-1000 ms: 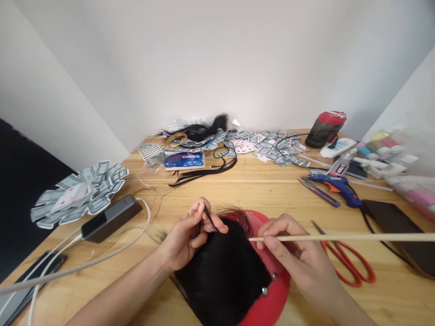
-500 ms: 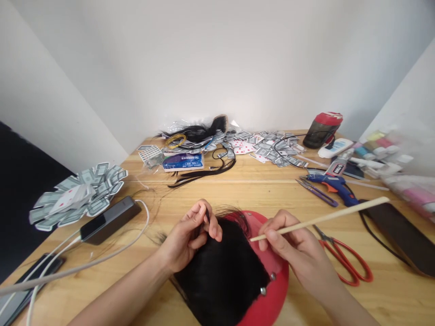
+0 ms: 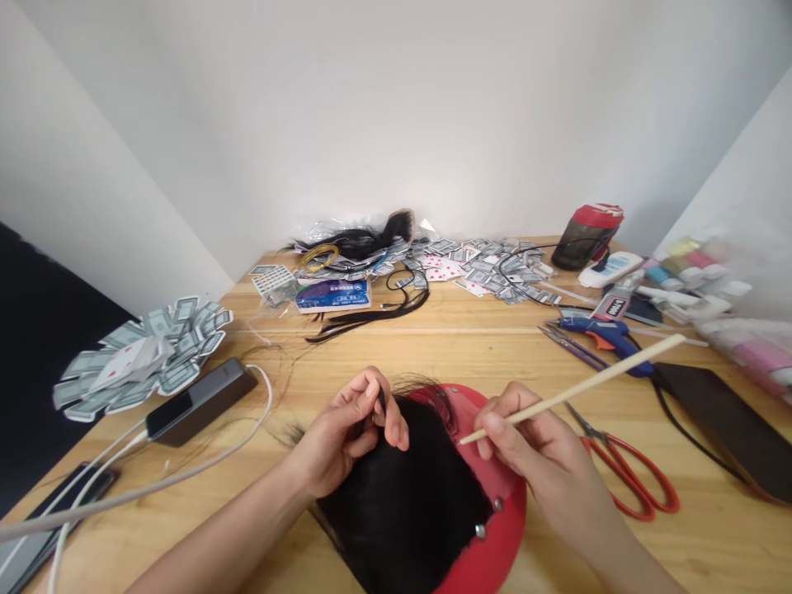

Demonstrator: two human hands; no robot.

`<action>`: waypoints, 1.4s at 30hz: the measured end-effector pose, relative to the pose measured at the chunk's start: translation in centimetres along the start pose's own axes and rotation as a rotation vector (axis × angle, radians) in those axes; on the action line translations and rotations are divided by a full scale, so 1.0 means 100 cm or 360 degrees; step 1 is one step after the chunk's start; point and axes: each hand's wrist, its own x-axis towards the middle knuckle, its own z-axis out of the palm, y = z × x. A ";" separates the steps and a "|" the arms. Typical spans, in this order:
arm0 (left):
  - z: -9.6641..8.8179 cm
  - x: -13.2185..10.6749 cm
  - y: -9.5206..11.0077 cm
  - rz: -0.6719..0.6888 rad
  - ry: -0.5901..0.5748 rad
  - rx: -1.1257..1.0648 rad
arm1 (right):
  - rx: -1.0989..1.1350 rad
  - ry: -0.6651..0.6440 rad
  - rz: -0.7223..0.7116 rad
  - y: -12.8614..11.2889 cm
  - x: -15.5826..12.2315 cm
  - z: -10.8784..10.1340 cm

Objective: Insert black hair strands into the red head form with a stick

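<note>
In front of me a red rounded form (image 3: 504, 536) carries a patch of straight black hair (image 3: 408, 503), with silver pins at its lower right edge. Fine loose hairs stick up along the patch's far edge. My left hand (image 3: 352, 425) is over the patch's upper left, thumb and forefinger closed on a dark lock of hair (image 3: 380, 398). My right hand (image 3: 525, 433) pinches a slim pale wooden stick (image 3: 587, 384) near its narrow lower end. The stick's tip points at the pinkish band beside the hair's right edge; I cannot tell whether it touches.
Red-handled scissors (image 3: 631, 478) lie to the right, with a blue glue gun (image 3: 610, 334) and a dark phone-like slab (image 3: 721, 421) nearby. At left are a power bank (image 3: 201, 400), white cables and a ring of folded cards (image 3: 142, 359). Scattered cards (image 3: 501, 268) and hair bundles line the back.
The wooden stick has tilted a little flatter, its far end lower and slightly left. My left hand has shifted slightly, still pinching the lock.
</note>
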 end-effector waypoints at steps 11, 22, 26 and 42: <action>0.000 0.000 -0.001 -0.0006 -0.0032 0.0090 | 0.0061 0.0097 -0.0036 0.004 -0.002 0.002; -0.003 -0.002 0.031 -0.0005 0.0155 0.0614 | 0.0256 0.0188 -0.0081 0.011 0.001 0.003; -0.011 0.001 0.055 0.0393 0.0662 0.0745 | 0.0409 0.0340 -0.0098 0.018 0.007 0.001; -0.028 -0.008 0.098 0.1069 0.1107 0.0340 | 0.0006 0.0774 -0.0720 -0.003 0.006 -0.026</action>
